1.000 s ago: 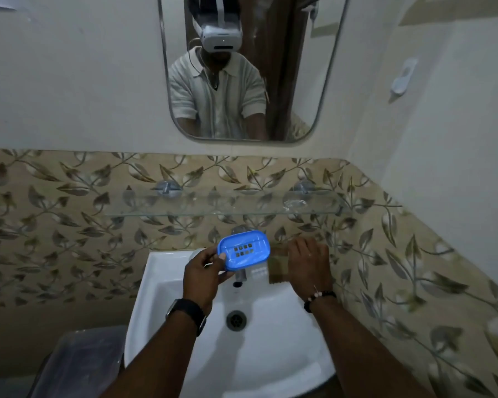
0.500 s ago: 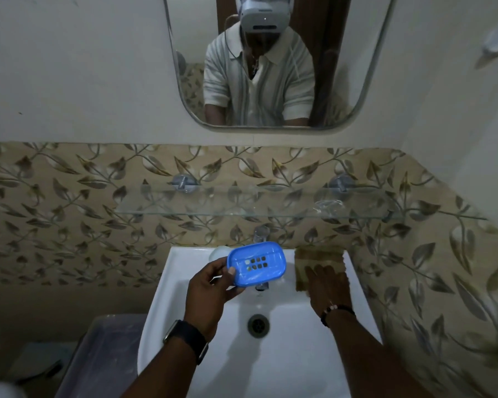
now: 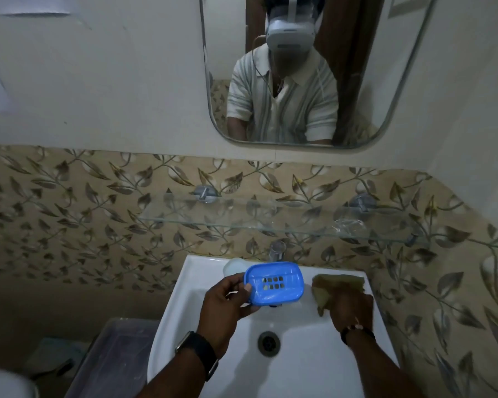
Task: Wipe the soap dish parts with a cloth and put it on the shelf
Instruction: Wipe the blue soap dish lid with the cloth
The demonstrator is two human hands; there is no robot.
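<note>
The left hand (image 3: 227, 304) pinches the blue tray (image 3: 273, 283) up over the sink (image 3: 184, 311), slots exposed for wiping, while the right hand (image 3: 348, 307) closes on the cloth (image 3: 338, 284) to lift it.

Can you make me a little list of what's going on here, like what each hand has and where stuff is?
left hand: holds blue soap dish above the sink
right hand: on brown cloth at the sink's back right
glass shelf: on the wall above the tap
wiping: not touching the dish yet
</note>
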